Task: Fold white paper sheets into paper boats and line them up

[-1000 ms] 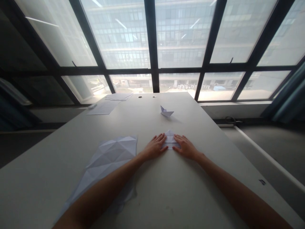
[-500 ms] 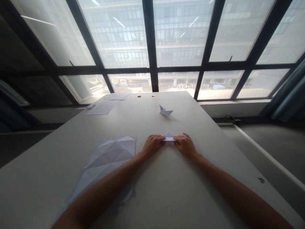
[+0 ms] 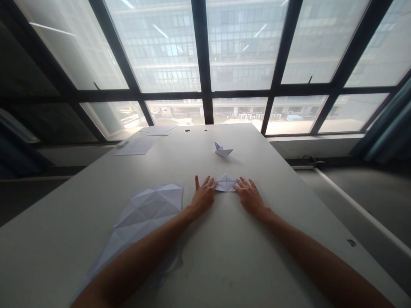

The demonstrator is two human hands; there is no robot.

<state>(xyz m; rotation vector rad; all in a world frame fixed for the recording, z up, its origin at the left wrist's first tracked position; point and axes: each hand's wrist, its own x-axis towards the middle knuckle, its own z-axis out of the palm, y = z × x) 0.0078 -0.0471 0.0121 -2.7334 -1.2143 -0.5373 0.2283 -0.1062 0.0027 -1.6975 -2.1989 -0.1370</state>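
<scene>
A small piece of folded white paper [image 3: 226,184] lies flat on the table, pointed at its far side with a crease down the middle. At its left end, my left hand [image 3: 204,193] rests with fingers spread and thumb side toward the paper. My right hand [image 3: 249,195] is at the other end, its fingers apart and fingertips on the paper's right corner. Beyond both hands stands a folded paper boat [image 3: 224,150].
A large creased sheet of paper [image 3: 150,205] lies left, partly under my left forearm. Flat paper sheets [image 3: 136,145] are at the far left. The white table [image 3: 212,256] reaches toward windows [image 3: 240,47]. Curtains [image 3: 385,124] hang at the sides.
Both hands have loosened from a pinch on the folded paper's near edge and spread their fingers. The paper now lies flatter, showing its whole triangular face.
</scene>
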